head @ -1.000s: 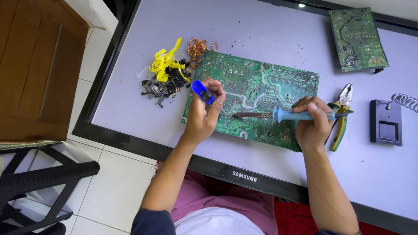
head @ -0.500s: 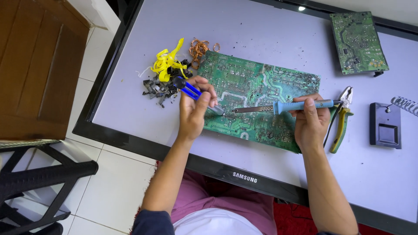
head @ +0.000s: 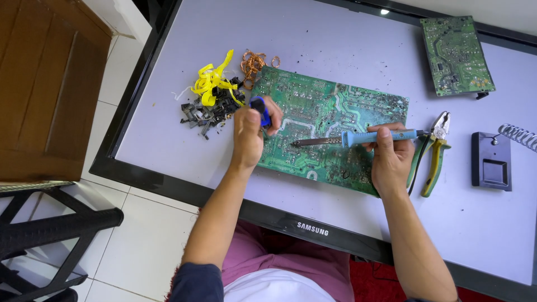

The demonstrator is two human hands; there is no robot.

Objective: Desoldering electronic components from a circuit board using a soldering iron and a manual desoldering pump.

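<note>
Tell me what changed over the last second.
The left hand, holding the small blue tool, moved left off the middle of the large green circuit board toward the pile of scrap parts. The right hand kept its grip on the soldering iron; board and pliers stayed put.

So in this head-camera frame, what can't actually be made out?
- The blue tool: mostly wrapped by the left hand; its tip is hidden, so its kind is unclear.
- The soldering iron: its handle middle is covered by the right hand fingers.
- The dark scrap pile: pieces too small to identify.
- The coiled stand: cut off by the right edge.
- The large circuit board: components too fine to read.
</note>
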